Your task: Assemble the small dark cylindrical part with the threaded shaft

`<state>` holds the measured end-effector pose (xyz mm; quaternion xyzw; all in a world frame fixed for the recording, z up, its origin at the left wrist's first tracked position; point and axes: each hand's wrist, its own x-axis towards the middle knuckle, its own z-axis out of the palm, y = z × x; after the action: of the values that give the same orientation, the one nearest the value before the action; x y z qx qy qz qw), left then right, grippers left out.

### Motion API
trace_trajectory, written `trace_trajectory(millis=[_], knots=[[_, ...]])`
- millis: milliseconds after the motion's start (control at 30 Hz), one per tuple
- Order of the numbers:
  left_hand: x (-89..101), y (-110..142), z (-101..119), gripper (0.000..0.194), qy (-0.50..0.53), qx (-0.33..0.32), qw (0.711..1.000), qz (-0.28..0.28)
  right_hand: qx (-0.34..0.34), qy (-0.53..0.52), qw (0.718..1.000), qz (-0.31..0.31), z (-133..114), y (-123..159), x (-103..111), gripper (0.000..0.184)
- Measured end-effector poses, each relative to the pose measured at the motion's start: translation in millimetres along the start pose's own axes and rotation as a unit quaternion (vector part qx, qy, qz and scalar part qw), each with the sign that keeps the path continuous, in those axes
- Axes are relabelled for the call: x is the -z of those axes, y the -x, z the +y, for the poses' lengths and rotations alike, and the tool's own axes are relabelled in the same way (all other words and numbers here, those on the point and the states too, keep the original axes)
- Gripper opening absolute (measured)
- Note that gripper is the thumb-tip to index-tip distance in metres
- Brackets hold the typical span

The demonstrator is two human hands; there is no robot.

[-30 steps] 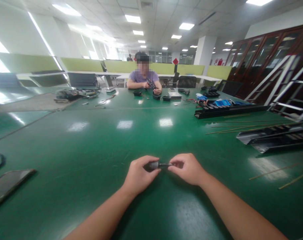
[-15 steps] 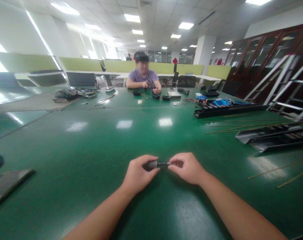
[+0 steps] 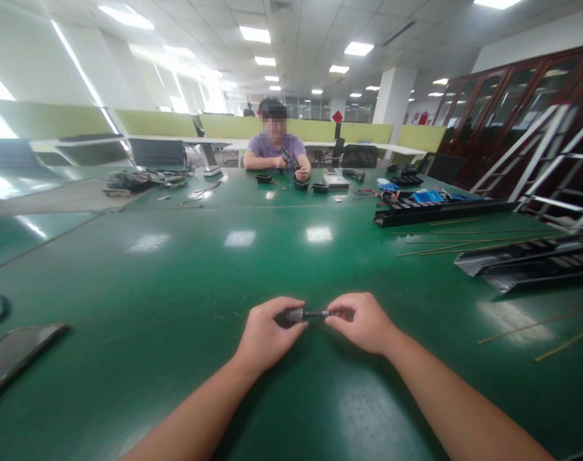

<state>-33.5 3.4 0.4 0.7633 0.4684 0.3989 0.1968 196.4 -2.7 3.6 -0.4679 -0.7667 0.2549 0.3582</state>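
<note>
Between my hands is a small grey cylinder with a thin dark shaft [image 3: 314,314], held level just above or on the green table [image 3: 186,269]; I cannot tell if it touches. My left hand [image 3: 270,330] is closed round the cylinder end, thumb and fingers pinching it. My right hand [image 3: 361,322] pinches the far tip of the shaft with thumb and fingertips, and that tip is partly hidden. The exact kind of the piece is too small to make out.
Black metal channels [image 3: 536,262] and thin brass-coloured rods [image 3: 445,250] lie to the right. A dark flat panel [image 3: 22,352] is at left. Across the table a person [image 3: 276,150] handles a dark tool, with small black boxes [image 3: 320,188] nearby. A ladder [image 3: 546,153] stands at right.
Almost nothing differs. My hands keep the same grip on the piece, with only a very slight shift of the right hand and of the view.
</note>
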Motion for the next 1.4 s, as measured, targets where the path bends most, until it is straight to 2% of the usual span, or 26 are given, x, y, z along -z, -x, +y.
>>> trace_trajectory(millis=[367,567,633,700,800,1033,1167,1300,1400], knots=[[1.8,0,1,0.025,-0.001,0.004,1.000,-0.004,-0.001,0.001,1.000,-0.001,0,-1,1,0.009],[4.3,-1,3,0.026,-0.011,0.030,0.999,-0.007,0.013,-0.029,0.999,-0.010,2,-2,13,0.009],[5.2,-1,2,0.026,-0.011,0.040,0.999,-0.004,-0.012,-0.092,0.996,0.017,6,-2,17,0.017],[5.7,-1,1,0.026,-0.008,0.043,0.999,-0.001,-0.057,-0.193,0.978,0.062,11,-4,19,0.034],[5.7,-1,0,0.026,-0.014,0.036,0.999,0.009,-0.066,-0.229,0.966,0.099,17,-6,18,0.053],[6.0,-3,3,0.029,0.003,0.046,0.999,0.002,-0.060,-0.221,0.967,0.113,21,-7,15,0.056],[4.0,-6,1,0.040,0.031,0.077,0.996,0.016,-0.065,-0.184,0.975,0.111,22,-6,15,0.053],[6.3,-7,-1,0.042,0.096,0.113,0.989,0.009,-0.062,-0.155,0.980,0.110,21,-7,16,0.050],[18.1,-5,4,0.042,0.175,0.145,0.974,0.010,-0.059,-0.144,0.981,0.111,20,-8,15,0.045]])
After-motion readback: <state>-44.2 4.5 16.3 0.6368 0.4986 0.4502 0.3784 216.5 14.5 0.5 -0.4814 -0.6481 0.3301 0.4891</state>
